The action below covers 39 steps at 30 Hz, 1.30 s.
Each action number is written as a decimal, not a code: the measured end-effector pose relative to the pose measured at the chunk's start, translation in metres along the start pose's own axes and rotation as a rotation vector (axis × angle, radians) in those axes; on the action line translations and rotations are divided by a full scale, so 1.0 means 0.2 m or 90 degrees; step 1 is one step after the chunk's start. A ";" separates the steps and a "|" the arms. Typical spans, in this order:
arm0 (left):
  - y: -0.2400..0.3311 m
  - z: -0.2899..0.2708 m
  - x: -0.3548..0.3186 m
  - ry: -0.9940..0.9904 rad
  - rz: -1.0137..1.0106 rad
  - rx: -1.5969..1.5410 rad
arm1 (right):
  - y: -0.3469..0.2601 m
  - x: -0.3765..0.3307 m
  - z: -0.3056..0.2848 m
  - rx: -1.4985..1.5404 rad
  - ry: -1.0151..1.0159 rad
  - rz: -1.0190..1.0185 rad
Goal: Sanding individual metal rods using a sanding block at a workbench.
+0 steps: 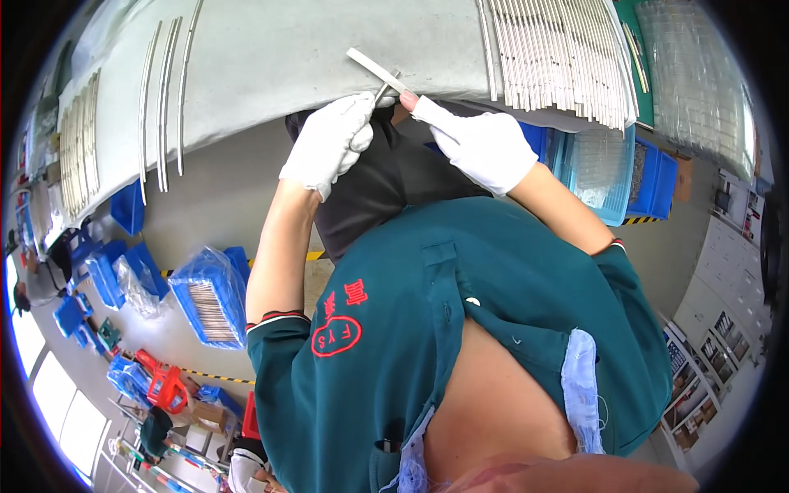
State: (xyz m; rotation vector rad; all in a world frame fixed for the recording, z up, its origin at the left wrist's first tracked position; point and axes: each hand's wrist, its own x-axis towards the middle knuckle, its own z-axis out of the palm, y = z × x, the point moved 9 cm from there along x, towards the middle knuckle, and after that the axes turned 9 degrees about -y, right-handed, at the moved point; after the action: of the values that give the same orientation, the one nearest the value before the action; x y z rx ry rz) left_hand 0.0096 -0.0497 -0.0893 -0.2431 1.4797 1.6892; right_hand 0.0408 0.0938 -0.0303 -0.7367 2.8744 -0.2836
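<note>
My left hand (329,140), in a white glove, is closed around a short, thin metal rod (385,85) whose end sticks up past the fingers. My right hand (485,149) wears a white glove too, with one fingertip bare. It pinches the lower end of a narrow, flat white strip (371,66). The strip slants up to the left and crosses the rod near its tip; whether they touch I cannot tell. Both hands are at the near edge of the grey-covered table (312,49), above my lap. The fingers' undersides are partly hidden.
A dense row of metal rods (559,62) lies on the table's right. Several more rods (167,99) lie at the left. Clear plastic trays (694,74) stand at far right. Blue bins (655,177) are below the table, and a bagged blue crate of rods (212,300) is at left.
</note>
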 end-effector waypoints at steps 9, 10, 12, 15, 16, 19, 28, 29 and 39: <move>0.00 0.01 0.00 -0.012 -0.006 -0.020 | 0.02 -0.04 0.03 -0.022 0.017 -0.017; 0.00 0.00 0.00 -0.009 -0.011 -0.014 | 0.02 0.00 0.02 -0.008 0.040 -0.008; 0.00 0.00 0.01 -0.007 -0.016 -0.007 | 0.03 -0.02 0.02 0.051 0.061 0.004; -0.01 -0.02 0.01 -0.008 -0.005 -0.037 | 0.01 -0.13 0.04 -0.039 -0.003 -0.026; -0.01 -0.01 0.00 -0.003 -0.012 -0.041 | 0.01 -0.12 0.02 -0.038 -0.004 -0.024; -0.01 -0.01 0.00 0.006 -0.026 -0.028 | 0.04 -0.03 0.02 0.018 0.030 0.004; -0.01 -0.01 0.01 0.000 -0.008 0.002 | 0.05 -0.10 0.06 -0.008 0.083 -0.030; -0.01 -0.01 0.02 -0.012 -0.002 -0.002 | 0.07 -0.06 0.05 0.011 0.094 -0.006; -0.01 -0.01 0.00 -0.002 -0.009 -0.012 | 0.02 -0.10 0.03 -0.036 0.002 -0.019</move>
State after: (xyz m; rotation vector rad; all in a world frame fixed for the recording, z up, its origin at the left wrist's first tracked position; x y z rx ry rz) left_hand 0.0095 -0.0505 -0.0912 -0.2600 1.4562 1.6926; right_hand 0.0570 0.1055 -0.0352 -0.7913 2.8874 -0.2079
